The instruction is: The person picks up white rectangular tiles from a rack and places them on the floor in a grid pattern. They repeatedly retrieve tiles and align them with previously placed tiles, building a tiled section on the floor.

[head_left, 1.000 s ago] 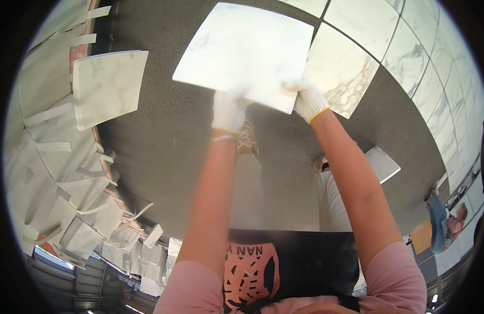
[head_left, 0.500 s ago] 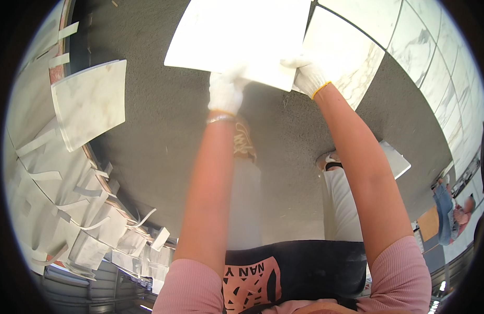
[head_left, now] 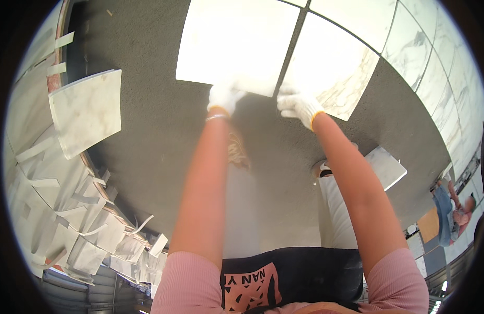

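A large pale marble tile [head_left: 229, 49], washed out by glare, lies at the top centre over the dark floor. At its near edge is my left hand [head_left: 223, 98] in a white knitted glove, closed on the edge; its fingertips fade into the bright surface. My right hand [head_left: 300, 106], gloved in white with a yellow cuff, is by the tile's near right corner, fingers loosely bent and apart, holding nothing. Just beyond it lies a second marble tile [head_left: 352, 78] with brown veins. A narrow dark gap separates the two tiles.
More veined tiles [head_left: 409, 44] lie in rows at the upper right. A tile stack [head_left: 87, 112] sits at the left, near many leaning slabs with pale strips [head_left: 69, 209]. Another tile [head_left: 386, 167] rests by my right foot. A person [head_left: 451, 209] is at the far right.
The held tile has moved slightly down and left, opening a gap beside the veined tile. My right hand has come off its corner and drawn nearer; my left hand stays at its edge.
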### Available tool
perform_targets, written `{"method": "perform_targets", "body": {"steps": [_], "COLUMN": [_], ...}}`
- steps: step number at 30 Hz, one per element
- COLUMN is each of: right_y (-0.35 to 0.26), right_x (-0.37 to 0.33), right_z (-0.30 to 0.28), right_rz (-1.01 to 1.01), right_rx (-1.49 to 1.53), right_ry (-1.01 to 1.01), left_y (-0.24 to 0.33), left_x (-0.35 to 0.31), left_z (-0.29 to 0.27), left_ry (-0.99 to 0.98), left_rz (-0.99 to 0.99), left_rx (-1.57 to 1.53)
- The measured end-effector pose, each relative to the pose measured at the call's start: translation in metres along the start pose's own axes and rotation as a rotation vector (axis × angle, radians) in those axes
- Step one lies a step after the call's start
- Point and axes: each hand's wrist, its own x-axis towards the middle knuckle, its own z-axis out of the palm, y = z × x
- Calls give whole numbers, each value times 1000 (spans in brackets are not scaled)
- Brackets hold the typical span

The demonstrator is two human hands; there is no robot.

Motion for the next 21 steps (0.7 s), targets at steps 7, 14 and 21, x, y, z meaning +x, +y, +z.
{"method": "perform_targets", "body": {"steps": [7,14,21], "right_y": [75,85,31], "right_x": [-30,-39,-9], "right_z": [-24,-32,-33], "right_rz": [155,118,-82], "right_rx": [222,137,36], "right_ry": [27,44,37], "left_y": [-3,15,90], "left_x": [6,-12,-5], "left_z": [-4,6,-24], "left_ry": [22,61,21], "left_rz": [-168,-147,-410], "left_rx": [-146,47,981]}}
